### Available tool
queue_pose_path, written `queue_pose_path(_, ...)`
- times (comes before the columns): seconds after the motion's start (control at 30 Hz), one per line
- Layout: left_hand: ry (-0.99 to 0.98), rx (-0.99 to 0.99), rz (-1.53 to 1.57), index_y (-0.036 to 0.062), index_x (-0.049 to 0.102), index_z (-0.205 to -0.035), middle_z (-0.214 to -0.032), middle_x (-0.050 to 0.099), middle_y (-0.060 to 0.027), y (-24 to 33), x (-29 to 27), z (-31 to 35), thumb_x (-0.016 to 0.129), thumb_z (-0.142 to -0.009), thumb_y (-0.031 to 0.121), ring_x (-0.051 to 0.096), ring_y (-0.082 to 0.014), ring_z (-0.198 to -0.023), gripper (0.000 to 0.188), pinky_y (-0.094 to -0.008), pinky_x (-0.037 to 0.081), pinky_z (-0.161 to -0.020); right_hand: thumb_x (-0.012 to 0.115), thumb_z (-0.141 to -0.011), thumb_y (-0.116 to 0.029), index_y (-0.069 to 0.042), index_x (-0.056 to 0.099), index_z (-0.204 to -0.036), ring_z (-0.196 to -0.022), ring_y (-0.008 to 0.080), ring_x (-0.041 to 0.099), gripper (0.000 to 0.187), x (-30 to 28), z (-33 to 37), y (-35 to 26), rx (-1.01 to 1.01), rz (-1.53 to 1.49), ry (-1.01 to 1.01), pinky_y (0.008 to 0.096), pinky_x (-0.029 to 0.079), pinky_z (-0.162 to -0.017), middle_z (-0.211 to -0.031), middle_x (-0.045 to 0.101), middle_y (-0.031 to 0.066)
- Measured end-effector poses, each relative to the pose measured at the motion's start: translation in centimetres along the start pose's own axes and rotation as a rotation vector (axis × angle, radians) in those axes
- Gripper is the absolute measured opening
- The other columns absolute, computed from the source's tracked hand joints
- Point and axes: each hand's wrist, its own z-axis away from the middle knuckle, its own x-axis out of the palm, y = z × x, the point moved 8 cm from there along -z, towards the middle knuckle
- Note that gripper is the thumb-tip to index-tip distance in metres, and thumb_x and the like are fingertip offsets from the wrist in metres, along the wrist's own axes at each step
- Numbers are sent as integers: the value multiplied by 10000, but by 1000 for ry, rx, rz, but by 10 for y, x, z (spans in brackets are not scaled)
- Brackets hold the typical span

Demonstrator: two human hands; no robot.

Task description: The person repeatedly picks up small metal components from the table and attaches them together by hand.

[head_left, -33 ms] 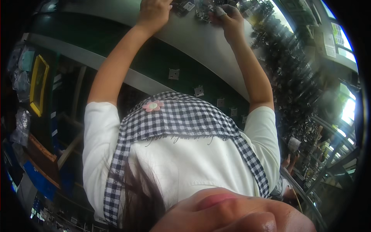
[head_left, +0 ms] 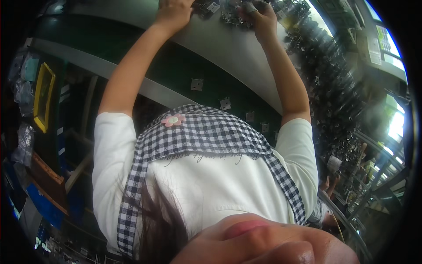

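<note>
My left hand (head_left: pixel 174 14) is at the top edge over a pale work surface (head_left: pixel 211 42), its fingers partly cut off by the picture's edge. Just right of it lie small metal parts (head_left: pixel 213 7). My right hand (head_left: pixel 264 21) has curled fingers, one with a grey covering on it. It touches or nearly touches a cluster of small metal pieces (head_left: pixel 233 16); what is between its fingers I cannot make out.
A large heap of small metal parts (head_left: pixel 327 83) runs along the right. Square metal plates (head_left: pixel 197 84) lie spaced on a green strip (head_left: pixel 211 72) nearer me. At left are a yellow frame (head_left: pixel 36 103) and a blue container (head_left: pixel 44 204). Another person's hand (head_left: pixel 325 184) shows at lower right.
My right hand has shifted slightly upward and its fingers have curled in more. My left hand has moved a little. The plates on the green strip appear slightly further left.
</note>
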Motion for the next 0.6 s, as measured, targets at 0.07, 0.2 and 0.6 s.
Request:
queue_pose_path(0.07, 15, 105, -139, 78, 596, -1025, -1134, 515, -103, 6, -1, 0, 604, -680, 33, 476, -298, -1087, 348, -454, 309, -971, 630, -837, -124, 2, 496, -1053, -798, 228, 658, 284, -5, 6, -7, 70, 69, 97, 272, 540, -742, -891, 650, 120)
queue_pose_path(0.2, 26, 170, -173, 62, 616, -960, -1012, 577, -86, 27, -17, 25, 590, -657, 30, 496, -267, -1066, 306, -445, 311, -973, 647, -776, -86, 24, 532, -1028, -756, 179, 650, 298, -8, 35, 5, 37, 169, 80, 279, 519, -621, -914, 636, 127)
queue_pose_path(0.6, 60, -92, 643, 83, 562, -1117, -1035, 631, -72, 27, -63, 57, 677, -748, -55, 613, -154, -991, 410, -229, 486, -842, 723, -735, -46, -45, 553, -953, -851, 149, 628, 276, 54, 151, -64, 300, -58, -214, 237, 500, -608, -955, 648, 102)
